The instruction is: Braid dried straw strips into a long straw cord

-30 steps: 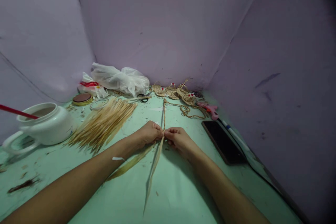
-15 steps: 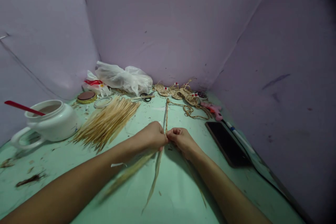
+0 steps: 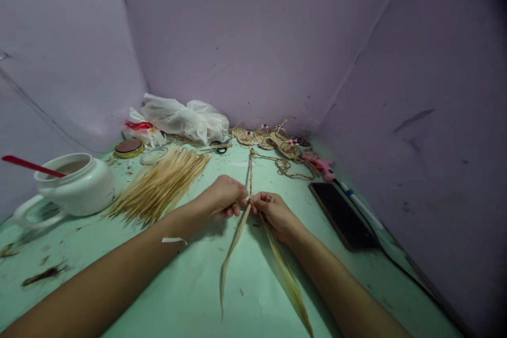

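A thin twisted cord of dried plant fibre [image 3: 251, 177] runs down the table between my hands. My right hand [image 3: 275, 214] pinches its lower end, thumb and finger pressed together. From there one pale flat strand [image 3: 233, 253] hangs down to the left, and a wider yellowish strand [image 3: 291, 280] trails below my right wrist. My left hand [image 3: 226, 194] is closed at the cord's left side, fingertips close to the pinch point; what it grips, if anything, is hidden. A longer corded piece [image 3: 285, 169] curls away to the right from the cord's top.
Dried fibre strips [image 3: 162, 185] lie in a bundle at left, beside a white mug [image 3: 85, 187]. Behind are a plastic bag [image 3: 190, 119], scissors [image 3: 219, 149] and woven pieces [image 3: 265, 140]. A phone [image 3: 343, 216], pink glue gun [image 3: 322, 165] and black cable [image 3: 415, 280] lie at right.
My left hand has moved slightly up and left, off the strands. The wider strand, blurred at lower left before, now trails at lower right under my right hand.
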Tool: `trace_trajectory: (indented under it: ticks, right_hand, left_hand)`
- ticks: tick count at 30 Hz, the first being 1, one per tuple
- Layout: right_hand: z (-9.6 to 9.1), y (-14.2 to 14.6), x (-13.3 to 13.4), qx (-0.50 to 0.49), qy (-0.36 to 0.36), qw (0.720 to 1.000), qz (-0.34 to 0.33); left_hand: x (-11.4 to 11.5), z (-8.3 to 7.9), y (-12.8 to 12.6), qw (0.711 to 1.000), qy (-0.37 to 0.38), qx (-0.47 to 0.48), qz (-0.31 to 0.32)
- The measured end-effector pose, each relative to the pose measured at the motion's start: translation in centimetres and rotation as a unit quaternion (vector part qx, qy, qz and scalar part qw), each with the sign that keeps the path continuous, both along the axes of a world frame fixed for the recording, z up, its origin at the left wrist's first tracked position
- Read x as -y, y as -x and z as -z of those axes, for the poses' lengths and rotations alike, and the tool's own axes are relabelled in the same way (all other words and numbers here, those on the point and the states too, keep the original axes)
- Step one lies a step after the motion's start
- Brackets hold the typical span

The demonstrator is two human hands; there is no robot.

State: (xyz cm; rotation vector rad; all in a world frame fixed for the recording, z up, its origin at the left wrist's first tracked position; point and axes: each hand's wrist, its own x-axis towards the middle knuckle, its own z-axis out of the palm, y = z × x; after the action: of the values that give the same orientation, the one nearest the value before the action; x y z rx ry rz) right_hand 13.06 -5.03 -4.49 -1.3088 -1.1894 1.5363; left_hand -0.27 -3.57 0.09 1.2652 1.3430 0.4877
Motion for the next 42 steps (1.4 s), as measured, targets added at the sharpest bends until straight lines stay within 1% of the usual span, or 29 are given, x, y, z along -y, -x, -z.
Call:
trace_trajectory:
  ticks: [2,3,5,8,10,12,14,17,18,19,20,21,22,23,25,27,29,31,32,34,36,38,40,42]
  right_hand:
    - [-0.2,0.0,0.0,-0.022,0.004,1.000,-0.008]
    - [-0.2,0.0,0.0,-0.026,0.005,1.000,-0.009]
    - [-0.3,-0.2,-0.1,-0.005,-0.007,1.000,-0.013]
    - [-0.4,-0.6,-0.5,0.057,-0.050,0.996,-0.040]
    - [-0.3,-1.0,-0.8,0.093,-0.081,0.990,-0.069]
    - [-0.2,-1.3,-0.9,0.150,-0.119,0.977,-0.089]
    - [-0.2,-1.5,-0.7,0.238,-0.171,0.951,-0.095]
    - [-0.6,-1.5,0.0,0.376,-0.238,0.892,-0.074]
    - [-0.8,-1.5,0.3,0.411,-0.244,0.876,-0.059]
    - [-1.1,-1.4,0.5,0.438,-0.238,0.866,-0.042]
    - [-1.3,-1.4,0.6,0.453,-0.222,0.863,-0.026]
    - [-1.5,-1.3,0.7,0.457,-0.197,0.867,-0.014]
    - [-1.6,-1.3,0.7,0.447,-0.165,0.879,-0.009]
    - [-1.7,-1.2,0.7,0.424,-0.128,0.896,-0.011]
    - [-1.8,-1.2,0.5,0.345,-0.047,0.937,-0.023]
    - [-1.9,-1.0,0.5,0.256,0.025,0.966,-0.036]
    - [-1.9,-0.8,0.6,0.196,0.069,0.977,-0.042]
    - [-1.9,-0.6,0.7,0.188,0.079,0.978,-0.047]
    - [-1.9,-0.5,0.9,0.206,0.069,0.975,-0.049]
    - [-2.0,-0.4,1.2,0.280,0.019,0.959,-0.049]
    - [-2.3,-0.3,1.6,0.369,-0.058,0.926,-0.050]
    - [-2.7,-0.2,2.1,0.427,-0.125,0.894,-0.055]
    - [-3.0,-0.1,2.5,0.455,-0.161,0.874,-0.064]
    - [-3.0,-0.3,2.6,0.456,-0.179,0.869,-0.075]
  left_hand:
    - [-0.4,0.9,-0.2,0.991,0.108,0.079,0.032]
    - [-0.6,1.4,-0.3,0.984,0.141,0.100,0.046]
    - [-0.9,2.2,-0.3,0.978,0.162,0.117,0.055]
    - [-1.4,2.4,-0.2,0.987,0.129,0.076,0.064]
    - [-1.6,2.0,-0.1,0.992,0.100,0.020,0.073]
    - [-1.5,1.5,-0.3,0.994,0.066,-0.041,0.080]
    - [-1.2,1.2,-0.6,0.992,0.030,-0.092,0.079]
    - [-0.7,1.4,-1.2,0.991,-0.015,-0.121,0.061]
    - [-0.6,1.6,-1.3,0.991,-0.026,-0.116,0.055]
    - [-0.5,1.9,-1.4,0.993,-0.037,-0.105,0.050]
    - [-0.5,2.2,-1.5,0.994,-0.047,-0.093,0.046]
    - [-0.4,2.5,-1.5,0.994,-0.056,-0.083,0.042]
    - [-0.4,2.7,-1.5,0.994,-0.062,-0.077,0.037]
    - [-0.3,2.8,-1.6,0.995,-0.065,-0.075,0.031]
    - [-0.1,2.7,-1.7,0.995,-0.065,-0.070,0.021]
    - [0.1,2.4,-1.8,0.997,-0.053,-0.058,0.013]
    - [0.4,2.1,-1.8,0.999,-0.028,-0.044,0.004]
    - [0.6,1.8,-1.7,1.000,0.001,-0.028,-0.005]
    - [0.7,1.6,-1.7,1.000,0.012,-0.020,-0.008]
    - [0.9,1.4,-1.5,1.000,0.022,-0.005,-0.014]
    - [1.0,1.3,-1.4,1.000,0.013,0.002,-0.018]
    - [0.9,1.2,-1.3,1.000,-0.004,0.008,-0.016]
    - [0.8,1.3,-1.2,1.000,-0.009,0.019,-0.009]
    - [0.6,1.4,-1.1,0.999,0.008,0.034,-0.002]
